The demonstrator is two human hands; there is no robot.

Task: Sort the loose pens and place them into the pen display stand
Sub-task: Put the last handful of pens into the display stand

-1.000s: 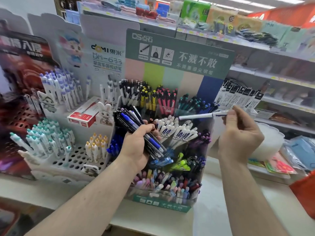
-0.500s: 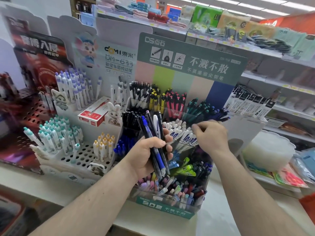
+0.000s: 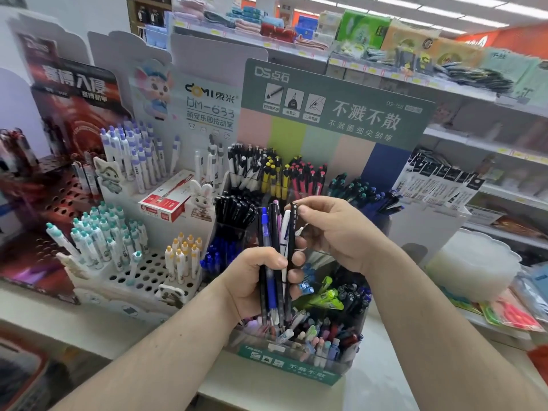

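My left hand (image 3: 261, 284) grips an upright bundle of loose pens (image 3: 271, 241), black and blue ones with a white one among them. It is held in front of the tiered clear pen display stand (image 3: 284, 361) with a green header. My right hand (image 3: 335, 232) pinches the top of a black pen (image 3: 292, 232) at the right edge of the bundle. The stand's compartments hold black, yellow, red, teal, blue and pastel pens. The white pens in its middle row are mostly hidden behind my hands.
A white pegboard stand (image 3: 142, 274) with white and teal pens sits to the left, with a red box (image 3: 166, 203) on it. A dark red stand (image 3: 53, 203) is at far left. A white tray (image 3: 474, 262) and packaged goods lie at right. Store shelves run behind.
My right hand put the white pen into the stand's middle row, then came back to the bundle and took hold of a black pen's top. The left hand turned the bundle upright.
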